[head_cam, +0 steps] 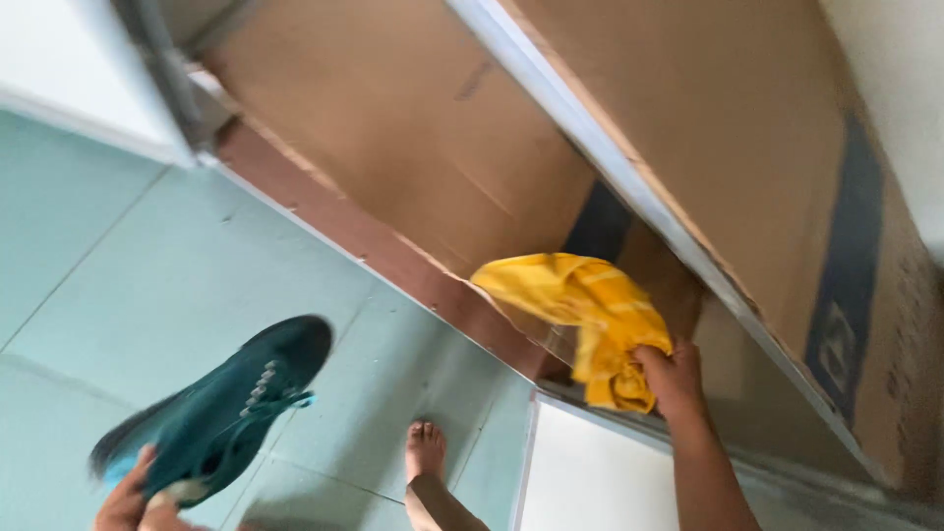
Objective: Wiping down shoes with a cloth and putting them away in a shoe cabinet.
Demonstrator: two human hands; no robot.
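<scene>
Cloth first: my right hand [674,376] is clenched on a bunched yellow cloth [588,313] against the cardboard [413,128]; it looks soft, light, best gripped by the wad. My left hand [133,501] clasps a teal sneaker [231,403] by its heel, light yet firm, above the tiled floor [147,265].

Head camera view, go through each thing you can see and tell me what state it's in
Teal sneaker: lifted off the floor, held in left hand.
Yellow cloth: crumpled, gripped by right hand.
Cardboard sheets: flattened, leaning.
Bare foot: on the tiled floor.
</scene>
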